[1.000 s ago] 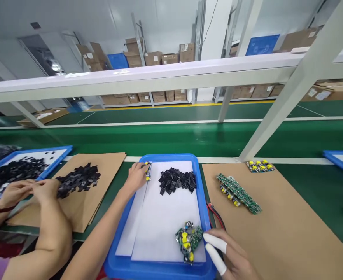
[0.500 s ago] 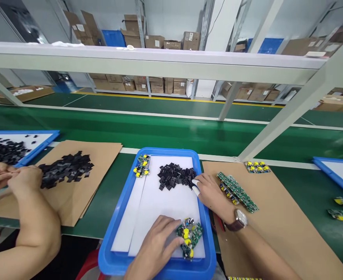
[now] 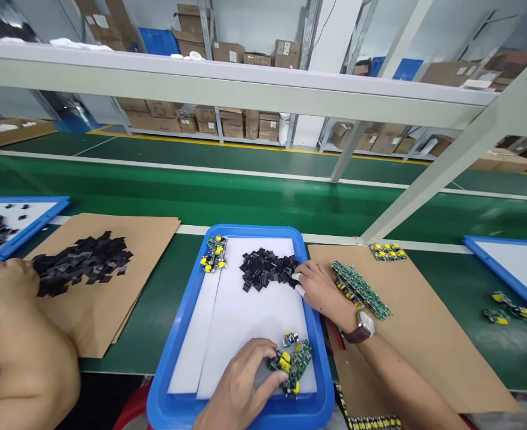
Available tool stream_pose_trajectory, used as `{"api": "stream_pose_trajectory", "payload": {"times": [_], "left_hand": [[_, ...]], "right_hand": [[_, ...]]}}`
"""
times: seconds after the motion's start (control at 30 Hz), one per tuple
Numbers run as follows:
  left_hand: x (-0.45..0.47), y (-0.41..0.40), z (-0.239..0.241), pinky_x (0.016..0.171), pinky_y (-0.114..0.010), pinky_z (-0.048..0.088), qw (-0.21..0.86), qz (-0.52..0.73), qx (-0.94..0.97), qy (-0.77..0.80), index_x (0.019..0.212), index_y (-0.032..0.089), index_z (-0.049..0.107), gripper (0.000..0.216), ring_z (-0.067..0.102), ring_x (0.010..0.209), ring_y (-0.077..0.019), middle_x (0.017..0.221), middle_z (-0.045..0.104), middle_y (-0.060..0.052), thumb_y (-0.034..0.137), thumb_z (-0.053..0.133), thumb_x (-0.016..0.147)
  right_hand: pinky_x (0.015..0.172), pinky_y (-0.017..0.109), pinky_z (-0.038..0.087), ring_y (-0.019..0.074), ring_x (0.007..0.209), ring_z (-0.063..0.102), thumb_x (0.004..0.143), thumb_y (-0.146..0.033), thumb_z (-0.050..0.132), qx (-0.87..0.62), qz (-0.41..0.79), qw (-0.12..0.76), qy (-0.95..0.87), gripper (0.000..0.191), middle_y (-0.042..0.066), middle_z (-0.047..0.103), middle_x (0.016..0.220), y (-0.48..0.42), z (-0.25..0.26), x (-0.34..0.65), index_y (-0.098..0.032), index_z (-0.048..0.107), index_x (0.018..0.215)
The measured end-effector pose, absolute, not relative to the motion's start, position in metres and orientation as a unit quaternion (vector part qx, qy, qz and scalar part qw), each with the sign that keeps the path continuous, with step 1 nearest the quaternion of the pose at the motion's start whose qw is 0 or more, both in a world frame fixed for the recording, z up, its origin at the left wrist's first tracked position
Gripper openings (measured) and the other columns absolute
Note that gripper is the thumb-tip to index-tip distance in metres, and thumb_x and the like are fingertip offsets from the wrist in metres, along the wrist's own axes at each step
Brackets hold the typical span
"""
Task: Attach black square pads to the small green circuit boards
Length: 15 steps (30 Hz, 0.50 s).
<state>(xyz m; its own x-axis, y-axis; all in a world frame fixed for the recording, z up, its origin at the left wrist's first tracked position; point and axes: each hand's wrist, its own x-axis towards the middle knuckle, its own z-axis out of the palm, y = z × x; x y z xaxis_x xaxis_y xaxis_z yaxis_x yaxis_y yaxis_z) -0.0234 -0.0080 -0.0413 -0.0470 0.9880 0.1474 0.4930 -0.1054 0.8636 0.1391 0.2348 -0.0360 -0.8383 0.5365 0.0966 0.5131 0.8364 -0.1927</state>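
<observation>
My left hand (image 3: 245,377) curls its thumb and fingers around a small green circuit board (image 3: 284,361) with yellow parts, at the near right of the blue-rimmed tray (image 3: 174,334). More small boards (image 3: 302,358) lie against it. My right hand (image 3: 324,294), with white covers on two fingertips and a watch on the wrist, reaches over the tray's right rim. Its thumb and finger are pinched at the right edge of a pile of small black pieces (image 3: 266,270); what is between them is too small to make out. Other yellow-dotted boards (image 3: 214,254) lie at the tray's far left corner.
Right of the tray, green board strips (image 3: 362,289) and a yellow-topped panel (image 3: 388,252) lie on cardboard (image 3: 429,334). At left, a co-worker's arm (image 3: 25,334) rests by black pieces (image 3: 84,263) on cardboard. A pale frame beam (image 3: 443,149) slants up at right.
My left thumb and fingers have closed in around a circuit board. My right hand stays at the black pile's edge. The camera view has shifted slightly, and the co-worker's hands sit further left.
</observation>
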Motion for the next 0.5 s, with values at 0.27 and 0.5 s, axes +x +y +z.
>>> {"api": "stream_pose_trajectory", "payload": {"times": [0.27, 0.5], "left_hand": [[-0.027, -0.01, -0.039, 0.096, -0.041, 0.06, 0.29, 0.447, 0.558, 0.637, 0.1, 0.026, 0.064, 0.016, 0.073, 0.112, -0.028, 0.121, 0.076, -0.01, 0.034, 0.074, 0.091], [-0.024, -0.007, -0.025, 0.09, -0.04, 0.064, 0.372, 0.57, 0.399, 0.614, 0.102, 0.024, 0.068, 0.018, 0.074, 0.108, -0.0298, 0.114, 0.077, -0.011, 0.035, 0.075, 0.089]], "right_hand": [[0.102, 0.046, 0.045, 0.0293, 0.107, 0.06, 0.073, 0.008, 0.051, -0.295, 0.171, 0.151, -0.928, 0.033, 0.014, 0.073, 0.103, 0.242, -0.021, 0.139, -0.013, 0.072, 0.087], [0.083, 0.031, 0.061, 0.0181, 0.089, 0.074, 0.097, -0.014, 0.051, -0.304, 0.329, 0.275, -0.851, 0.025, 0.007, 0.078, 0.099, 0.192, -0.006, 0.154, -0.017, 0.07, 0.113]]}}
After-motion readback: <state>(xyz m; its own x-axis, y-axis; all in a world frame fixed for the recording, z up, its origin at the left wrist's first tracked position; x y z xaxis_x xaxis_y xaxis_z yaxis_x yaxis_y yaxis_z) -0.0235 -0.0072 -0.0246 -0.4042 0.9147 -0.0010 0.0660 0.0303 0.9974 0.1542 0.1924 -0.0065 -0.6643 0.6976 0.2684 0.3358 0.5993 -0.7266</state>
